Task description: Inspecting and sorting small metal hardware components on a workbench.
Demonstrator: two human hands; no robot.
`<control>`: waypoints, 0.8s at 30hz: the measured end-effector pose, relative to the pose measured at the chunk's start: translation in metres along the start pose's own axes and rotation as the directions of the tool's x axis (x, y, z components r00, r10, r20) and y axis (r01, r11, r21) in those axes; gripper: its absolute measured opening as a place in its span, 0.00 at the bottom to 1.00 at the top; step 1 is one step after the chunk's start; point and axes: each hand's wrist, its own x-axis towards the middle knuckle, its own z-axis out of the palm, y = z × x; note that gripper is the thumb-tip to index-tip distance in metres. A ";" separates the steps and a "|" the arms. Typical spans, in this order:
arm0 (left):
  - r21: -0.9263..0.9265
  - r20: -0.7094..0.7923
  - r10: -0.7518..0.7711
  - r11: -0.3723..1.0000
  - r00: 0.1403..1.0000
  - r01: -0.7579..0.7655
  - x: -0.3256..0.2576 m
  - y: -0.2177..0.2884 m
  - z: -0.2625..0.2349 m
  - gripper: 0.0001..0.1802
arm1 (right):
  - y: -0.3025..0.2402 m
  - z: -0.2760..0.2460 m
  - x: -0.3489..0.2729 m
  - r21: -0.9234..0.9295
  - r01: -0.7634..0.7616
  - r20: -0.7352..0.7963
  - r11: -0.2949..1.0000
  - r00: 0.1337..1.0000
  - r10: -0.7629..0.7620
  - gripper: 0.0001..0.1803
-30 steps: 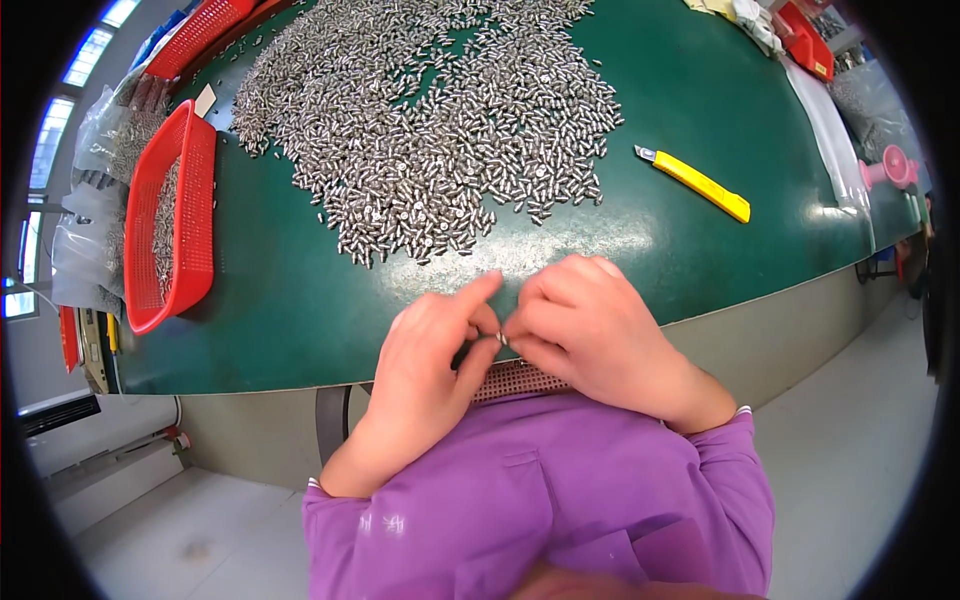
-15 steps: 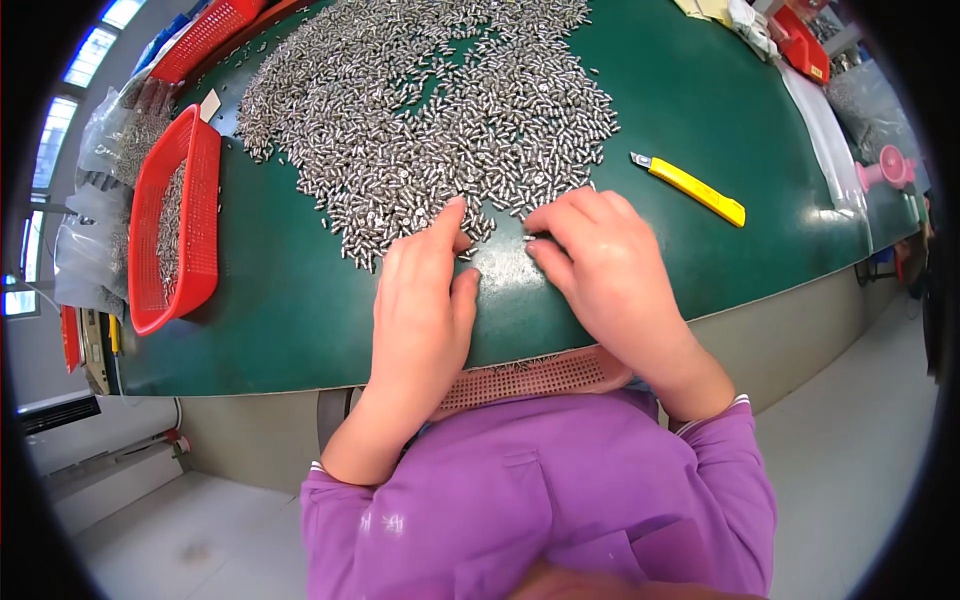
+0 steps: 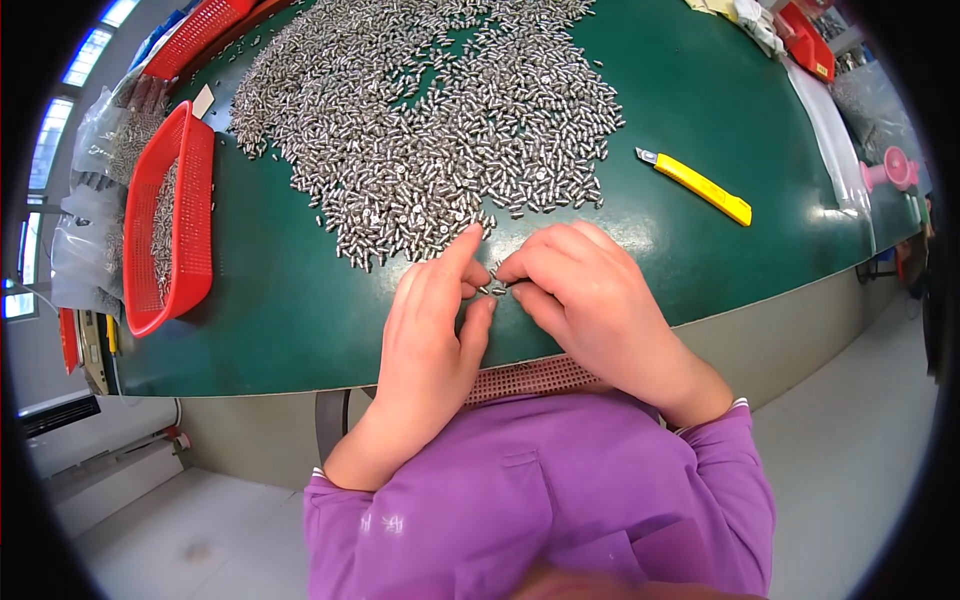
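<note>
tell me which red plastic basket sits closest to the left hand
The long red mesh basket on the green table's left edge, partly filled with small metal pieces. The other red baskets lie at the far top-left and top-right, well beyond the left hand.

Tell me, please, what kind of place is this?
Probably a factory or workshop bench for sorting small parts. A big heap of small metal pieces covers a green table, a red basket holds more, and both hands pinch pieces at its edge.

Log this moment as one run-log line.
left hand: fingertips on small metal pieces | right hand: pinching same pieces | pile of metal pieces: just beyond | table: green | yellow knife: untouched
</note>
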 end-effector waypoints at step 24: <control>0.031 -0.028 0.061 0.998 0.998 -0.060 0.000 -0.002 0.006 0.35 | -0.008 -0.007 -0.006 -0.053 -0.030 0.074 0.998 0.997 0.034 0.09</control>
